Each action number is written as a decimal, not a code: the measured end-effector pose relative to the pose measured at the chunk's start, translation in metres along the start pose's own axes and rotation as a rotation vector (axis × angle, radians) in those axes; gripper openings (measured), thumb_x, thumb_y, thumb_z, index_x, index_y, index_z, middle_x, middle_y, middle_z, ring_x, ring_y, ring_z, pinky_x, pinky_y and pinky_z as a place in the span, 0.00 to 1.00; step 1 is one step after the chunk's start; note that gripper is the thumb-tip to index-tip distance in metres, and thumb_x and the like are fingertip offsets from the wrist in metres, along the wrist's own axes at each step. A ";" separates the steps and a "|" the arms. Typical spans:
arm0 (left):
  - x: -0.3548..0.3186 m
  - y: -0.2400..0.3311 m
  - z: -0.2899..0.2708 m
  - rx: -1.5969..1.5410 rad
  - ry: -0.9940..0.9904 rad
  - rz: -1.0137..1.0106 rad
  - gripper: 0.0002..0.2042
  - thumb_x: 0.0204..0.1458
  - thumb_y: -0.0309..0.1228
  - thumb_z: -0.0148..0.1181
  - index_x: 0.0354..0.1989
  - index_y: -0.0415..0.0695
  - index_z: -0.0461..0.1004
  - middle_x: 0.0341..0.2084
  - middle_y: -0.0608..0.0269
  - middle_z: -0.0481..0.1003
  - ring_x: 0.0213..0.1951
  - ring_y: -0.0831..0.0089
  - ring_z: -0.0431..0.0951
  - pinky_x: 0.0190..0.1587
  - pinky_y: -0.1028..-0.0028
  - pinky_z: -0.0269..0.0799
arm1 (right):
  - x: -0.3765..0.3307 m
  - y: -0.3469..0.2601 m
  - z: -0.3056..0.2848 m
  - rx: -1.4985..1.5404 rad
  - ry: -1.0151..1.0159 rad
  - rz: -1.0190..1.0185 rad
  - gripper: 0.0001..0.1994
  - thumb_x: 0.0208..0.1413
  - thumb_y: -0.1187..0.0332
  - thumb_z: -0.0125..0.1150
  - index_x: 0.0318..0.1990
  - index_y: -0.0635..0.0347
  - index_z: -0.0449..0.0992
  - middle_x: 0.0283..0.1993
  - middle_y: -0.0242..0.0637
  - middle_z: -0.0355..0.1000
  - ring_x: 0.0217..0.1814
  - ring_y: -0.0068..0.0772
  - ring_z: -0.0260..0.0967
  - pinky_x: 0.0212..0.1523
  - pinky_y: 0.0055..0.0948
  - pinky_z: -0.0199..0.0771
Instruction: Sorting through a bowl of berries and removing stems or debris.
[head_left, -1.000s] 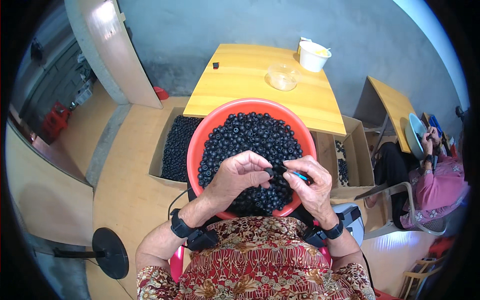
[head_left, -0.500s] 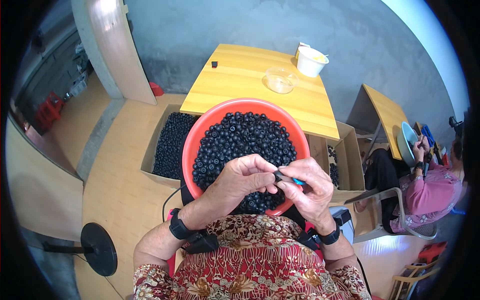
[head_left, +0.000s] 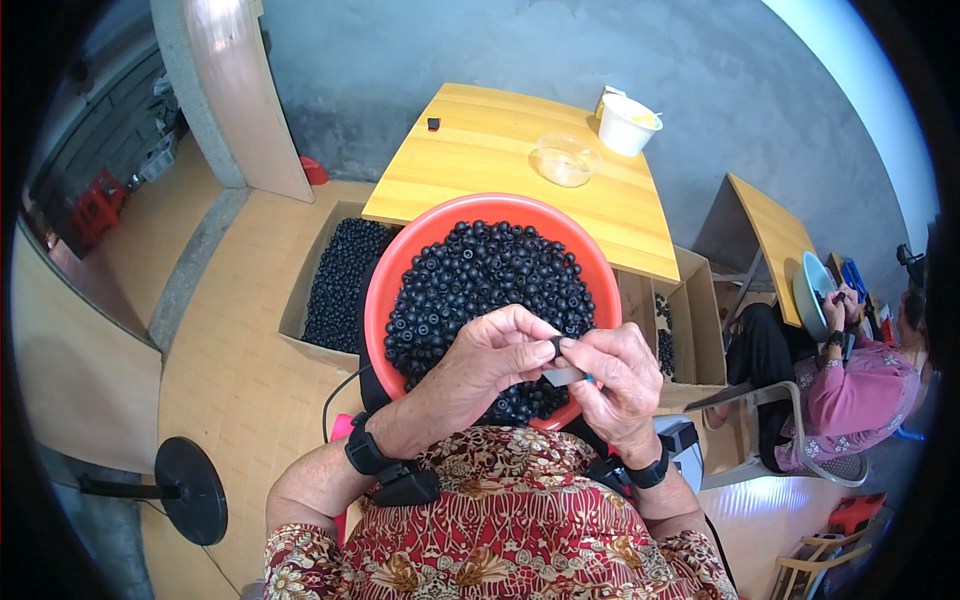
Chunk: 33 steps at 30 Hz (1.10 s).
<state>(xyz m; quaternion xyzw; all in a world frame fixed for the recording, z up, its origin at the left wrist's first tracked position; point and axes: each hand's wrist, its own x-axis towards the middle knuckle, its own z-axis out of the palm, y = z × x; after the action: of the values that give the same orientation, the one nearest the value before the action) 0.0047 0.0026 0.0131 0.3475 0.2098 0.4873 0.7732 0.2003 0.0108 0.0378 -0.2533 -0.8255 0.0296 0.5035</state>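
My left hand [head_left: 490, 352] is closed, pinching a small round black part [head_left: 557, 345] between thumb and fingertips. Against it, my right hand [head_left: 622, 378] grips a small knife [head_left: 564, 377]. Its flat grey blade points toward the left hand, and a bit of blue shows at the handle, mostly hidden by the fingers. Right fingertips touch the black part too. Both hands are above an orange-red basin [head_left: 377, 325] filled with many similar black parts [head_left: 480, 275], several showing a hole in the middle.
A yellow wooden table [head_left: 480, 140] stands beyond the basin, bearing a clear bowl [head_left: 567, 162] and a white tub [head_left: 627, 128]. Cardboard boxes with black parts flank it: left box [head_left: 300, 300], right box [head_left: 703, 330]. A co-worker [head_left: 850, 390] sits at right with a light-blue basin [head_left: 808, 290].
The knife blade has swung from against the black part to below it, pointing left. Right fingertips have closed onto the part. Both hands stay over the basin.
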 end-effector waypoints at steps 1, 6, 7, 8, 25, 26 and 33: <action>0.000 0.001 0.000 -0.001 0.001 0.000 0.08 0.60 0.26 0.61 0.46 0.42 0.74 0.41 0.62 0.78 0.45 0.75 0.79 0.53 0.71 0.76 | 0.000 -0.002 0.000 -0.019 0.000 -0.007 0.22 0.33 0.81 0.69 0.42 0.60 0.84 0.35 0.35 0.75 0.31 0.35 0.70 0.32 0.31 0.71; -0.002 -0.002 -0.004 0.004 -0.047 0.005 0.07 0.60 0.26 0.62 0.45 0.42 0.74 0.41 0.62 0.78 0.45 0.72 0.80 0.52 0.69 0.77 | -0.002 -0.005 -0.004 -0.083 -0.040 -0.047 0.21 0.37 0.76 0.72 0.45 0.60 0.83 0.38 0.35 0.75 0.33 0.35 0.70 0.33 0.31 0.71; -0.001 -0.003 -0.003 0.000 -0.046 0.005 0.07 0.60 0.26 0.62 0.45 0.42 0.74 0.41 0.62 0.78 0.45 0.72 0.80 0.52 0.69 0.77 | -0.001 -0.007 -0.005 -0.110 -0.057 -0.046 0.21 0.38 0.73 0.73 0.46 0.60 0.83 0.39 0.35 0.75 0.34 0.35 0.70 0.33 0.32 0.71; -0.001 -0.004 -0.003 -0.030 -0.019 0.013 0.07 0.60 0.26 0.62 0.45 0.42 0.74 0.41 0.61 0.78 0.45 0.71 0.80 0.52 0.70 0.77 | -0.001 -0.007 -0.005 -0.109 -0.060 -0.046 0.21 0.38 0.73 0.73 0.46 0.60 0.83 0.39 0.35 0.75 0.34 0.35 0.70 0.33 0.32 0.71; -0.004 -0.005 -0.008 -0.068 -0.016 -0.005 0.06 0.59 0.25 0.62 0.44 0.43 0.74 0.40 0.58 0.79 0.44 0.70 0.81 0.48 0.73 0.77 | -0.008 0.004 -0.007 -0.265 -0.072 -0.059 0.21 0.42 0.70 0.74 0.47 0.59 0.83 0.38 0.34 0.74 0.33 0.34 0.70 0.32 0.31 0.72; -0.004 -0.006 -0.009 -0.080 -0.021 -0.001 0.06 0.59 0.25 0.62 0.44 0.42 0.74 0.40 0.58 0.79 0.44 0.69 0.81 0.48 0.73 0.77 | -0.007 0.005 -0.007 -0.266 -0.073 -0.064 0.21 0.41 0.70 0.75 0.47 0.59 0.83 0.38 0.34 0.74 0.33 0.34 0.70 0.31 0.30 0.72; -0.002 -0.008 -0.009 -0.098 -0.029 0.050 0.04 0.59 0.24 0.62 0.41 0.40 0.75 0.38 0.59 0.80 0.40 0.74 0.82 0.45 0.76 0.77 | -0.011 0.009 -0.003 -0.325 -0.062 -0.108 0.19 0.44 0.70 0.73 0.46 0.60 0.82 0.35 0.35 0.74 0.31 0.33 0.70 0.29 0.29 0.72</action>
<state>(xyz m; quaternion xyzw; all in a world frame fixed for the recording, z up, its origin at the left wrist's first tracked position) 0.0026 0.0012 0.0012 0.3214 0.1655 0.5112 0.7798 0.2098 0.0126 0.0273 -0.2858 -0.8470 -0.1235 0.4308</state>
